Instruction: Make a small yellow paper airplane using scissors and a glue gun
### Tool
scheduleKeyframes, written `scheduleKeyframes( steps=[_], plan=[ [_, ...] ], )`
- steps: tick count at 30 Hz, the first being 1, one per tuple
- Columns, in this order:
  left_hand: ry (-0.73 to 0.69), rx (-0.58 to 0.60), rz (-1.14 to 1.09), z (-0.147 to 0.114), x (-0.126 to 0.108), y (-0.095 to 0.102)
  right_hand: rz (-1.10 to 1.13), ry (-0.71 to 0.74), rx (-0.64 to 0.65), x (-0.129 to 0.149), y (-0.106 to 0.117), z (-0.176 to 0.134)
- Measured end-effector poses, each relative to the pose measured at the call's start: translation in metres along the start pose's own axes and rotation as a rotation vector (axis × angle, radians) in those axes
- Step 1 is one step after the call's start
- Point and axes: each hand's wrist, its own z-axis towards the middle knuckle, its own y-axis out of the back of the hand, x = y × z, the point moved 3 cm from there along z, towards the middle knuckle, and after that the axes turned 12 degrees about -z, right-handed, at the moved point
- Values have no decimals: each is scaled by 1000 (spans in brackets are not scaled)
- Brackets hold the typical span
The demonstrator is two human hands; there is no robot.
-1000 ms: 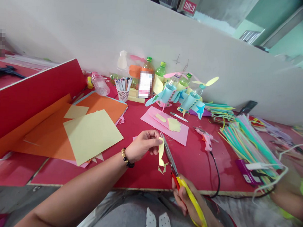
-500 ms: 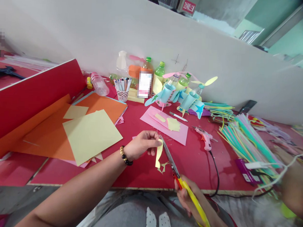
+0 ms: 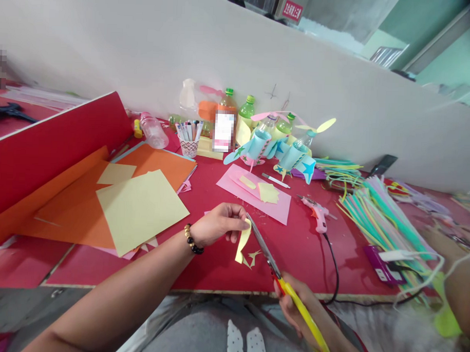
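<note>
My left hand, with a beaded bracelet at the wrist, pinches a small strip of pale yellow paper that hangs down from the fingertips. My right hand is closed round the yellow-and-red handles of a pair of scissors. The blades point up and away, their tips beside the upper end of the strip and my left fingertips. Just below the strip, thin yellow paper offcuts lie on the red table.
Ahead lies a pink sheet with cut yellow shapes. Behind it stand paper-and-bottle models, a pen cup and bottles. A pink glue gun with its cord lies right, near colourful strips. Yellow and orange sheets cover the left. Another person's arm is at right.
The yellow strip has swung to the left at its lower end. The scissors have shifted very slightly, and the other person's arm at right has moved.
</note>
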Motion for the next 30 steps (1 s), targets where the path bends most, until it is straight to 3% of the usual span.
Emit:
scheduleKeyframes(
  steps=[6,13,17,23,30],
  plan=[
    [-6,-5,4,1,0,0,-94,29,-61,4,10,1],
    [-47,-102,-131,4,0,4,-786,27,-412,6,51,10],
    [-18,-157,-187,8,3,9,-954,3,-476,4,62,16],
    [-45,-271,92,14,12,19,-1003,10,-454,-7,60,19],
    [-53,-237,333,22,22,28,-1241,16,-506,-23,74,26]
  ],
)
